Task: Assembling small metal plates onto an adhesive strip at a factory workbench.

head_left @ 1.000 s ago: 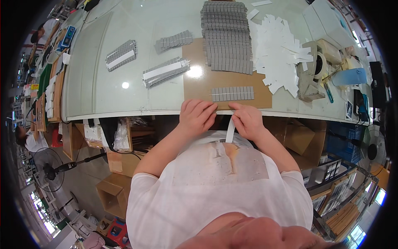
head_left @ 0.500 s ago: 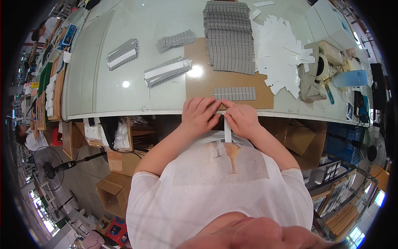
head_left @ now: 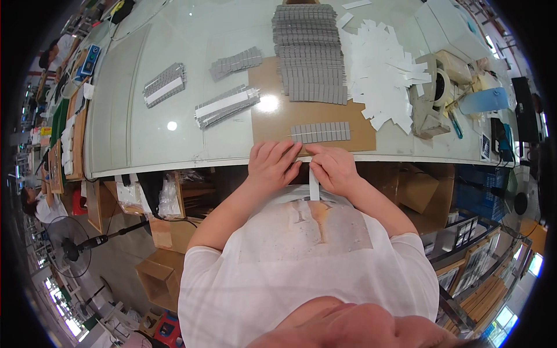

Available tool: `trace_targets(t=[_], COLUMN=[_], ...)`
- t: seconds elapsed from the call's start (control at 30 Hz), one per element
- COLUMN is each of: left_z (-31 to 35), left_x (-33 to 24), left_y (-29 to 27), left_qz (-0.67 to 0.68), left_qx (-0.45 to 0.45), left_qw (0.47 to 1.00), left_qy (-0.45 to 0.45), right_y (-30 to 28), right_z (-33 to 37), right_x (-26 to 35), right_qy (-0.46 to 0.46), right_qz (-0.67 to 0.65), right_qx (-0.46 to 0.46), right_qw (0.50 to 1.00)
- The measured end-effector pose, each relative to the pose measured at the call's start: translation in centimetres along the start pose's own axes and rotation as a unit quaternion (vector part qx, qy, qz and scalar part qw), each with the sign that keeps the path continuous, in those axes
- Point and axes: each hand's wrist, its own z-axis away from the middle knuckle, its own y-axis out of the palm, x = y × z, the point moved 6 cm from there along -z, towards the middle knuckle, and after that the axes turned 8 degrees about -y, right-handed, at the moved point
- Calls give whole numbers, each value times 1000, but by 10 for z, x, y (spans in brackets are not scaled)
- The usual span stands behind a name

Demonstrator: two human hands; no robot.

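- White strip (head_left: 314, 184) hangs below the table edge (head_left: 174, 165), pinched in the right hand (head_left: 332, 168)
- Left hand (head_left: 271, 164) lies beside it, fingers loosely curled, touching the right at the edge
- Grey row of pieces (head_left: 321, 131) lies just beyond on brown board (head_left: 272, 116)
- Grey stack (head_left: 308, 52) and white slips (head_left: 380, 64) lie farther back

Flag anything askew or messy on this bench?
The white paper slips lie in a loose scattered heap right of the neat grey stack, some overlapping it. Otherwise orderly. Both hands, left hand and right hand, meet at the table edge on a white strip hanging down.
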Motion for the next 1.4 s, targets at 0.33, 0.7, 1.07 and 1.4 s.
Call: trace_targets(t=[0.33, 0.7, 1.07, 1.4], left_z=[1, -1, -3, -3], left_x=[0, -2, -2, -2], left_y=[-1, -1, -3, -2], left_qz=[2, 4, 11, 0], left_qx=[6, 5, -1, 7], left_qw=[1000, 1000, 1000, 1000], left_qy=[-1, -2, -1, 1], right_y=[-44, -35, -33, -29], right_z=[40, 28, 27, 28], right_x=[-33, -79, -84, -86], right_qy=[406, 504, 524, 509], right_qz=[-446, -388, -287, -285], right_qx=[-129, -223, -181, -171], right_qw=[787, 738, 781, 794])
